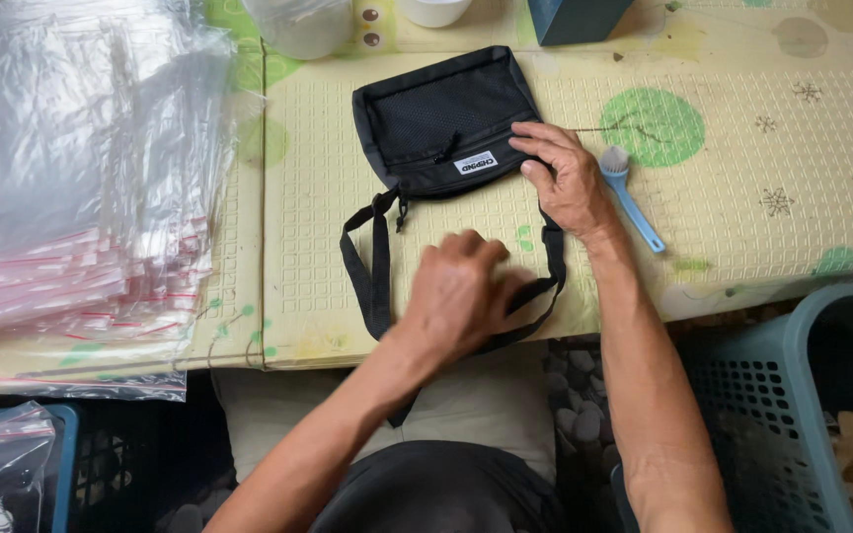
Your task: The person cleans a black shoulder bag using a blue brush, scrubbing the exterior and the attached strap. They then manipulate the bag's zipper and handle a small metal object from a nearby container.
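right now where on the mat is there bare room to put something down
The widest bare patch of mat lies right of the blue brush, out to the mat's right edge. A narrower strip runs between the stack of clear bags and the black pouch. The middle is crowded: pouch, strap, left hand, right hand.

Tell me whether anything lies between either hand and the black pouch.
Nothing visible does. The right hand already rests on the black pouch at its lower right corner, and the left hand is on its strap. The blue brush lies off to the side.
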